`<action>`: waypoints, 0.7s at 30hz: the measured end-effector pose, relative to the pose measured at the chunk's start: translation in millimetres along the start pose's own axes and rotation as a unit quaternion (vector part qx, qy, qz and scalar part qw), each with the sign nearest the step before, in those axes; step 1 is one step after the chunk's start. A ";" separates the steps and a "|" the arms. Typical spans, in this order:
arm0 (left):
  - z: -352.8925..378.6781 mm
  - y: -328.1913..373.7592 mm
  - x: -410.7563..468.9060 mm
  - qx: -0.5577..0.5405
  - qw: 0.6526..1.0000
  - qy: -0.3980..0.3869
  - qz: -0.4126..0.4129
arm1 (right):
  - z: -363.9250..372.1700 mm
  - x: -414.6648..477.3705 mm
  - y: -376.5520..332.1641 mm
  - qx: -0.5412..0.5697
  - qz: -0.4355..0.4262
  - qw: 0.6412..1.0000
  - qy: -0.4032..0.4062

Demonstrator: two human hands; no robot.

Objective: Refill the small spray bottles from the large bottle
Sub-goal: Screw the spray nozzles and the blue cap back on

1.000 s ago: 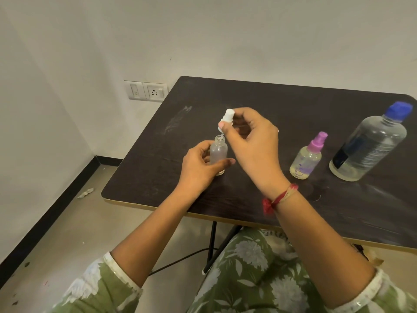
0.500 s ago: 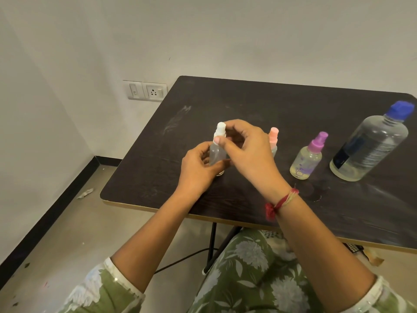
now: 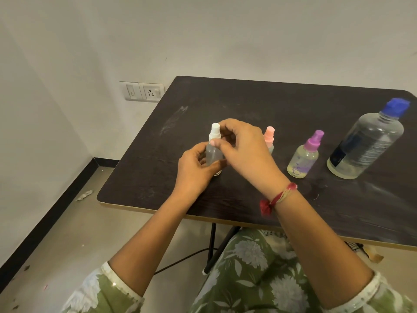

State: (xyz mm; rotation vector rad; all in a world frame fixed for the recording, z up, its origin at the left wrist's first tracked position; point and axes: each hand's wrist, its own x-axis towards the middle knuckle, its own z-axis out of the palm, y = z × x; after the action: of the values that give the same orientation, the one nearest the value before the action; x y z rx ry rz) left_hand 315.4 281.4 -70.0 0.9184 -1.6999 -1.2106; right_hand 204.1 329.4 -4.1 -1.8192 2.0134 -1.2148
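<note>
Dark laminate table (image 3: 225,98) filled centre and right of frame. Large bottle (image 3: 365,141), blue cap on, stood at the right edge with liquid only low in its base. It looked tilted, cap toward upper right; probably the wide-angle lens.

Left of it stood the purple bottle (image 3: 303,158), then the pink bottle (image 3: 269,135), partly hidden behind the right hand (image 3: 243,150). Both were upright and capped.

White bottle (image 3: 213,154) was at frame centre, base on the table, long axis vertical, nozzle end up. Left hand (image 3: 195,170) was curled round its body. The right hand pinched the collar of the spray head (image 3: 215,131) between thumb and fingers.

Change: one second before, the head was held above the open neck, dip tube just entering. It was now seated on the neck.

Judgement: this bottle was being closed, with tightening likely unfinished. Fill level could not be read through the frosted body.
</note>
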 end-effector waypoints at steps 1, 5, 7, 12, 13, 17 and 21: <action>0.3 0.3 0.0 0.001 1.000 0.000 0.002 | -0.1 -0.5 0.4 0.015 0.008 1.000 0.008; 0.8 1.1 1.0 0.007 1.000 0.012 -0.005 | 7.6 0.0 -0.3 0.034 0.048 0.996 0.068; 0.4 -0.6 1.4 0.025 0.999 0.018 -0.009 | 11.3 0.1 -0.4 0.001 0.064 0.996 0.068; -0.4 -0.7 1.6 0.022 1.000 0.013 -0.001 | 11.5 -12.8 3.9 0.118 0.052 0.992 0.009; -0.4 -0.7 1.8 0.014 1.000 0.010 -0.004 | 12.4 -15.0 4.7 0.148 0.036 0.988 0.016; 0.4 -2.2 1.7 0.000 1.000 0.003 -0.003 | 15.3 -16.6 5.8 0.172 0.014 0.982 0.075; 1.2 -0.9 1.1 -0.002 1.000 0.008 0.002 | 16.5 -8.6 6.7 0.173 0.026 0.979 0.102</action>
State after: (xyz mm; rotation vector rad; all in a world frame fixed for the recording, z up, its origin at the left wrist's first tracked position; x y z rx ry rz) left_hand 314.0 280.6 -70.8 0.9199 -1.6862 -1.2010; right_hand 211.2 329.3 -22.5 -1.5201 1.7878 -1.6726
